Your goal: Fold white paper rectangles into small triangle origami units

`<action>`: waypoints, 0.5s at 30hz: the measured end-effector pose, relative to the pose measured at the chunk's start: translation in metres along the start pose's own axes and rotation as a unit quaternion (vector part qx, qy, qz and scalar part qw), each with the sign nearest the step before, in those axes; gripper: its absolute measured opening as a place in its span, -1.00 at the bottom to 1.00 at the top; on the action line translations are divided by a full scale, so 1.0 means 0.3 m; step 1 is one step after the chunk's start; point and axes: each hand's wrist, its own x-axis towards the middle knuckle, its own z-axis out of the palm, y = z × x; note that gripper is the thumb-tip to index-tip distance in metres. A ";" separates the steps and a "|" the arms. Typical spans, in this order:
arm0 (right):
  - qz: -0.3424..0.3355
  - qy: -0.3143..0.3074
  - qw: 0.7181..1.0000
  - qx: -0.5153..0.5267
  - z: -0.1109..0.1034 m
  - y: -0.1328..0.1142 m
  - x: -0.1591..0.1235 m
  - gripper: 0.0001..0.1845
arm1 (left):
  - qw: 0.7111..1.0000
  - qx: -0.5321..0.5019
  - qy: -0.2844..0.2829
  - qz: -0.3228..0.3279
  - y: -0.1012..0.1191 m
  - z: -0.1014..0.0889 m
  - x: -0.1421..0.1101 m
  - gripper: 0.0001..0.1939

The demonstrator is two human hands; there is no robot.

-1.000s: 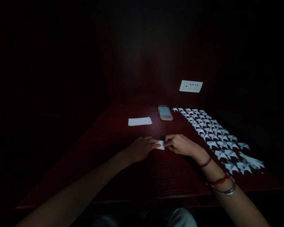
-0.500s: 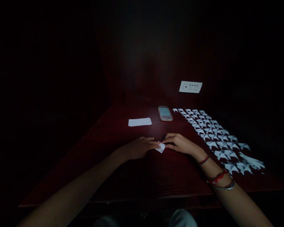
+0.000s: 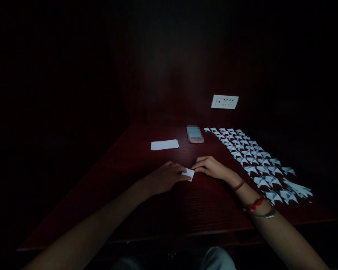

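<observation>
A small square of white paper (image 3: 189, 173) lies on the dark red table, turned at an angle. From its left, my left hand (image 3: 169, 176) holds it, with the thumb on the near side and the fingers along the far-left edge. My right hand (image 3: 210, 167) has its thumb and index fingertips closed at the paper's right corner. Both hands rest low over the tabletop. The dim light hides whether the paper has creases.
A stack of white paper sheets (image 3: 165, 144) lies behind my hands. A phone with a blurred screen (image 3: 195, 134) is farther back. Rows of folded white paper figures (image 3: 252, 159) cover the right side, near some paper strips (image 3: 298, 188). A socket (image 3: 224, 101) is on the wall.
My left fingers have shifted on the paper, which now looks more squared and turned. My right hand stays at its right corner. The whole view has moved slightly.
</observation>
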 end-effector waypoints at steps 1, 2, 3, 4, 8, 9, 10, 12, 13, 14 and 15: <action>-0.003 0.000 1.000 0.001 0.001 0.001 0.000 -0.77 | 1.000 -0.004 -0.004 0.004 -0.003 0.005 -0.001 -0.58; -0.005 -0.001 1.000 0.003 0.001 0.001 0.000 -0.77 | 1.000 -0.008 -0.007 0.006 -0.007 0.010 -0.003 -0.56; -0.007 -0.002 1.000 0.004 0.000 0.000 0.000 -0.77 | 1.000 -0.014 -0.010 0.007 -0.013 0.015 -0.005 -0.54; -0.008 -0.004 1.000 0.007 -0.002 -0.002 0.000 -0.77 | 1.000 -0.020 -0.014 0.006 -0.019 0.019 -0.007 -0.51; -0.005 -0.015 1.000 0.018 -0.008 -0.009 -0.002 -0.76 | 0.998 -0.053 -0.029 0.001 -0.039 0.028 -0.010 -0.46; -0.003 -0.017 1.000 0.020 -0.009 -0.008 -0.003 -0.76 | 0.998 -0.061 -0.030 -0.001 -0.043 0.031 -0.010 -0.46; -0.002 -0.018 1.000 0.021 -0.010 -0.007 -0.004 -0.76 | 0.997 -0.068 -0.029 -0.003 -0.048 0.034 -0.010 -0.47; -0.001 -0.017 1.000 0.022 -0.010 -0.006 -0.005 -0.76 | 0.996 -0.080 -0.028 -0.006 -0.058 0.042 -0.009 -0.47; -0.001 -0.018 1.000 0.022 -0.010 -0.007 -0.005 -0.76 | 0.996 -0.086 -0.028 -0.006 -0.062 0.046 -0.009 -0.47; -0.002 -0.018 1.000 0.021 -0.011 -0.009 -0.005 -0.76 | 0.996 -0.089 -0.029 -0.006 -0.067 0.051 -0.009 -0.46; -0.004 -0.020 1.000 0.021 -0.012 -0.012 -0.005 -0.75 | 0.995 -0.091 -0.030 -0.006 -0.070 0.054 -0.009 -0.46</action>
